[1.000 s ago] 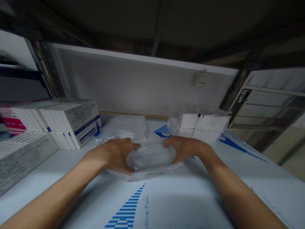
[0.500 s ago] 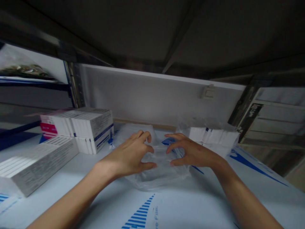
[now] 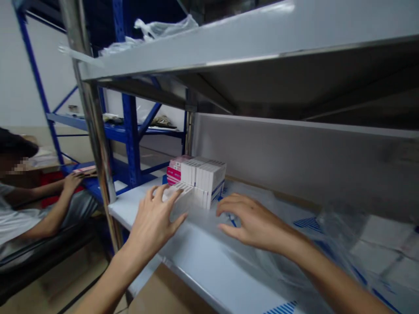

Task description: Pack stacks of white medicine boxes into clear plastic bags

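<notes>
My left hand (image 3: 157, 213) is open, fingers spread, in front of a row of white boxes (image 3: 183, 192) that it partly covers. Whether it touches them I cannot tell. Just right of it, my right hand (image 3: 250, 220) hovers with curved fingers apart and nothing between them. Behind both hands stands a stack of white boxes (image 3: 209, 176) with blue stripes, with pink-and-white boxes (image 3: 174, 172) at its left. A clear plastic bag (image 3: 278, 266) lies on the shelf, partly behind my right forearm.
More white boxes in clear plastic (image 3: 379, 244) sit at the right. An upper shelf (image 3: 229, 48) hangs overhead, and a metal post (image 3: 94, 131) rises at the shelf's left corner. Beyond it, a seated person (image 3: 19, 218) is beside a blue rack (image 3: 129, 135).
My view has swung left, bringing the post and the seated person into sight. Both hands have moved from over the clear plastic bag to near the box stack.
</notes>
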Demonstrator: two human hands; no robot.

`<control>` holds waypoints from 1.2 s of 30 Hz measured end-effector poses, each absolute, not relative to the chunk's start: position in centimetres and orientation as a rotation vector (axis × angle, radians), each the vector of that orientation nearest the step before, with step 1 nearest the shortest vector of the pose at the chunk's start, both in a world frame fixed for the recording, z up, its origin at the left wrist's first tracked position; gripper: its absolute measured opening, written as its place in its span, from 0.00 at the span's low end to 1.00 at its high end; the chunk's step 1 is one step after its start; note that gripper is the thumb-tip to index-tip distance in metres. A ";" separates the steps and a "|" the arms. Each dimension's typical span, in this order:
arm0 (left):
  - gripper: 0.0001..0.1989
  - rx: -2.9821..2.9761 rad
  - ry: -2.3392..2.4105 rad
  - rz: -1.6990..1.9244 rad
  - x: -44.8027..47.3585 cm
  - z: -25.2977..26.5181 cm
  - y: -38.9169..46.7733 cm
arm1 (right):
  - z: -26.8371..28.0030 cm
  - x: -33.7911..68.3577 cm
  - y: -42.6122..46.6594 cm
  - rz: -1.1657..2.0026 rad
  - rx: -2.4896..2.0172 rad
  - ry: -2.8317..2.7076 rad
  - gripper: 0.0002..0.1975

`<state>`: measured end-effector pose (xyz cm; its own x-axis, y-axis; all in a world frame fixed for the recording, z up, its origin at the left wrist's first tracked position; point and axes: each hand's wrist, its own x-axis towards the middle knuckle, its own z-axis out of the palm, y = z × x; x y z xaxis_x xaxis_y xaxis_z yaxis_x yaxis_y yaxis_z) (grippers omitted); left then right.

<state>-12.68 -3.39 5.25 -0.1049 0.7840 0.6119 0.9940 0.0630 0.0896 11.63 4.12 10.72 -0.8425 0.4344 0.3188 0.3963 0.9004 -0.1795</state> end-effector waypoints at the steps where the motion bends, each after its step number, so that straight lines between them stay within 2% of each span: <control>1: 0.29 -1.694 -2.029 -0.669 -13.8 4.8 -3.6 | 10.4 10.5 4.0 0.169 -0.610 -2.722 0.09; 5: 0.35 -1.682 -2.276 -0.698 -16.3 3.3 -4.0 | 9.3 7.2 3.2 0.238 -0.618 -2.769 0.08; 10: 0.27 -1.837 -2.191 -1.036 -17.3 2.4 -4.9 | 8.3 5.7 3.2 0.232 -0.646 -2.710 0.11; 12: 0.25 -1.876 -2.082 -1.117 -17.6 2.8 -6.2 | 8.3 6.3 3.7 0.214 -0.665 -2.617 0.18; 16: 0.24 -2.088 -1.892 -1.364 -17.0 4.8 -9.3 | 9.2 9.6 4.6 0.221 -0.708 -2.433 0.41; 19: 0.25 -2.320 -1.795 -1.621 -15.3 6.7 -9.8 | 10.5 13.9 4.2 0.450 -0.700 -2.419 0.51; 22: 0.27 -2.564 -1.625 -1.678 -12.3 8.2 -8.4 | 11.9 18.9 2.6 0.737 -0.637 -2.413 0.51; 25: 0.27 -2.756 -1.433 -1.649 -8.4 9.1 -6.2 | 12.8 23.8 0.7 0.819 -0.704 -2.364 0.48; 30: 0.29 -2.843 -1.046 -1.424 -2.1 9.5 -2.7 | 11.9 30.8 -0.3 0.533 -0.996 -2.263 0.46; 33: 0.27 -2.783 -0.825 -1.188 0.5 9.0 -1.0 | 10.4 33.7 0.5 0.131 -0.987 -2.235 0.40; 36: 0.31 -2.726 -0.722 -1.048 2.1 8.5 0.1 | 9.2 35.2 1.5 -0.261 -0.826 -2.214 0.34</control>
